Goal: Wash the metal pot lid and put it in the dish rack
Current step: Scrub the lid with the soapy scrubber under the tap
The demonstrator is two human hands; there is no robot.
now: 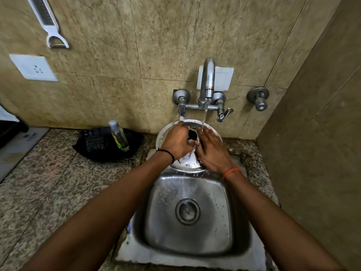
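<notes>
The round metal pot lid (165,134) is tilted up over the back of the steel sink (187,212), under the running tap (207,83). A black knob shows at the lid's middle, between my hands. My left hand (178,140) grips the lid near that knob, fingers curled over its upper part. With fingers straight, my right hand (212,150) lies flat on the lid's right side, where the water stream lands. Water runs off the lid's lower edge into the basin. No dish rack is in view.
A black tray (93,147) with a small clear bottle (119,135) sits on the granite counter left of the sink. A white peeler (51,24) hangs on the tiled wall above a socket plate (34,68). A side wall stands close on the right.
</notes>
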